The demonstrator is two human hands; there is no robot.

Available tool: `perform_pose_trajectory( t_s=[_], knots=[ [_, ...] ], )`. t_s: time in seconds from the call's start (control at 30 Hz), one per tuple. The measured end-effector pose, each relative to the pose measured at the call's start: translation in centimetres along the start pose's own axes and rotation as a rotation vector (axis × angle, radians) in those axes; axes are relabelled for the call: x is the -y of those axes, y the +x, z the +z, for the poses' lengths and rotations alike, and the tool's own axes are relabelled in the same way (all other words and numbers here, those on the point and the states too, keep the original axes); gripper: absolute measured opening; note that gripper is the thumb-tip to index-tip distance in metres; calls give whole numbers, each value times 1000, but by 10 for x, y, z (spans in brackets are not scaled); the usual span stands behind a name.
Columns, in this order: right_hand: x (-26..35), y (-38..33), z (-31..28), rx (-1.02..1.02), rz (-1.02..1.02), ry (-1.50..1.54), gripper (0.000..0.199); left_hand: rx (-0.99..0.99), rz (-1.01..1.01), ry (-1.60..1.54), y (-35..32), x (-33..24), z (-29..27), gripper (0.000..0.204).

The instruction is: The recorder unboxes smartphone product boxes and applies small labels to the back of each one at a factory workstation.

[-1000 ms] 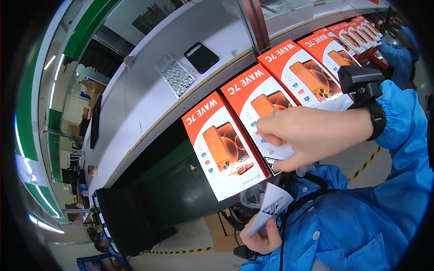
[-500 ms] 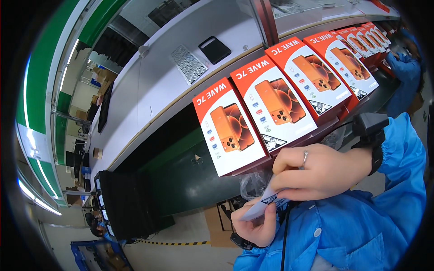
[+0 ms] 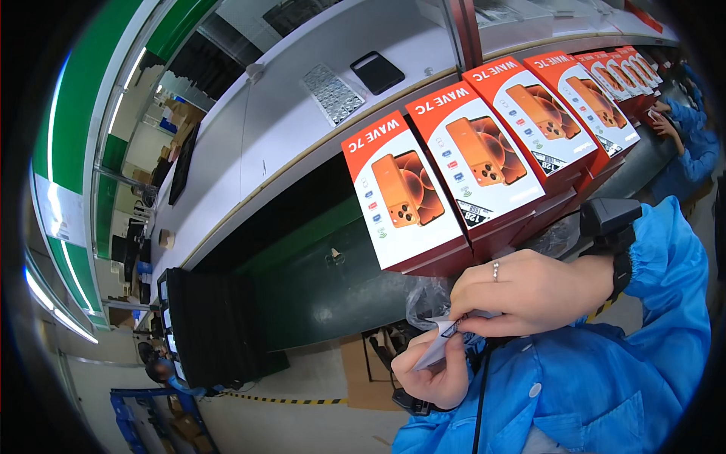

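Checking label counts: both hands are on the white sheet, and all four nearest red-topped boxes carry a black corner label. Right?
Not quite: in the head view the leftmost box has none; only the other three boxes carry the black corner label. Left hand and right hand are on the white sheet, yes.

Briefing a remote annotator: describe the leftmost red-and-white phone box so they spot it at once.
At the long white workbench, a row of red-and-white cartons lines the near edge. At the row's left end, beside the dark green surface, is the leftmost box. Its three nearest neighbours each carry a black-and-white triangular sticker; it shows none.
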State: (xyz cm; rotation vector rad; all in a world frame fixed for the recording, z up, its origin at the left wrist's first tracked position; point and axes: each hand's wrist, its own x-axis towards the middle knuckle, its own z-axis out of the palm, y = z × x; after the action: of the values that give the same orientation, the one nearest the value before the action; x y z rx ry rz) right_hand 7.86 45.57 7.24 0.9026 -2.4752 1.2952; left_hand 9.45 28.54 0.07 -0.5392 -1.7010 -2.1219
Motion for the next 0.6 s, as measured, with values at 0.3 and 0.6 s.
perform_pose_trajectory(
  t_s=[0.3, 0.6],
  knots=[
    [-5, 19, 11, 26, 32, -19, 14, -47, -128, 162, 2, -1, -11, 34],
    [-8, 34, 23, 68, -11, -323, 15, -112, -2, 290, 13, 10, -17, 17]
  ],
)
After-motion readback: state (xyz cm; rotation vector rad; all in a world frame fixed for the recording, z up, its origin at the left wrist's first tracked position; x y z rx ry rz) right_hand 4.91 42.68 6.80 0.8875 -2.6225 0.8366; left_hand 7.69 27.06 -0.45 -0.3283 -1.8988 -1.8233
